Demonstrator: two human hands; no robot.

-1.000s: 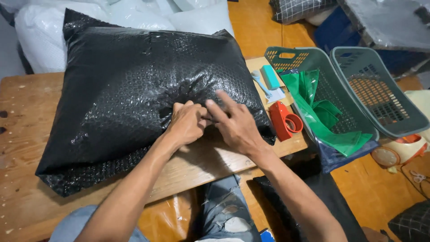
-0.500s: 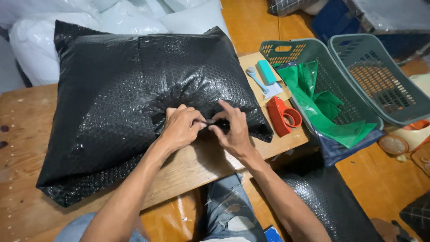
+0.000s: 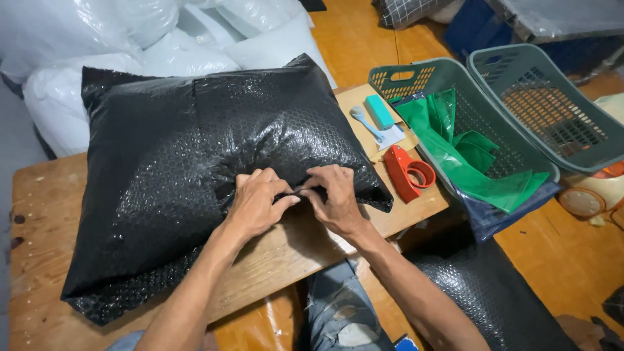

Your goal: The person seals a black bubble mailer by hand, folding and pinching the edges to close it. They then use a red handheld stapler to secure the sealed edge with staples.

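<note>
Now, left hand (image 3: 255, 207): fingers curled, pinching the black bubble-wrap package (image 3: 195, 169).
Right hand (image 3: 333, 200): touching the left, pinching the same gathered fold.
Package: beneath both hands, on the wooden surface (image 3: 39, 260).

Bright, sharp — glare on plastic

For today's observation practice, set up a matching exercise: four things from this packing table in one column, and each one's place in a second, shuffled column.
Things:
1. black bubble-wrap parcel
2. red tape dispenser
3. green plastic bags
4. teal rectangular block

Places:
A. draped over the near green basket's rim
B. under both hands
C. near the table's far right corner, beside a small blue brush
D. on the table's right edge, beside the parcel

Pairs: 1-B, 2-D, 3-A, 4-C
</note>
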